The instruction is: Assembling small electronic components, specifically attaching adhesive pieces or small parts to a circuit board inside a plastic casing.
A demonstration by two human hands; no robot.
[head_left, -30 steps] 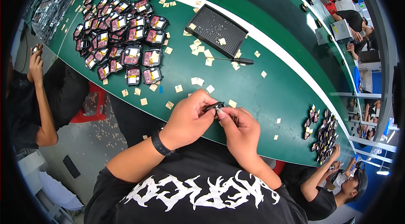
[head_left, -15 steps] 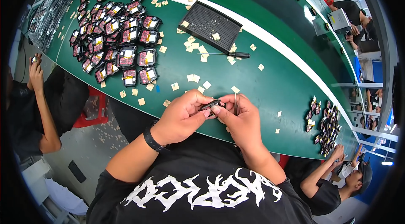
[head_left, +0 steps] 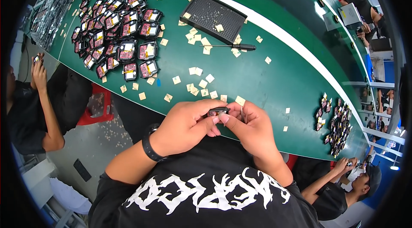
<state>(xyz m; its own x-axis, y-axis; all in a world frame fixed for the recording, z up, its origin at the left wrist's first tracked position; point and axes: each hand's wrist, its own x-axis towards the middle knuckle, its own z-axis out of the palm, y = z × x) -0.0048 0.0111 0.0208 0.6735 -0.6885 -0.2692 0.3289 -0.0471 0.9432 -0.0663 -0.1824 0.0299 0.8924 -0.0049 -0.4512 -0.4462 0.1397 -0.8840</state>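
Left hand (head_left: 184, 127) and right hand (head_left: 253, 127) are together pinching a small dark rectangular component (head_left: 218, 111) between closed fingertips, just above the near edge of the smooth green table (head_left: 266, 86); small tan paper squares (head_left: 198, 83) are lying scattered nearby.

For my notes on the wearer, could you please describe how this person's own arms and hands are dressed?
Both forearms are bare, with no gloves on the left hand or right hand. A black wristband sits on the left wrist. Short black sleeves belong to a black T-shirt with a jagged white print.
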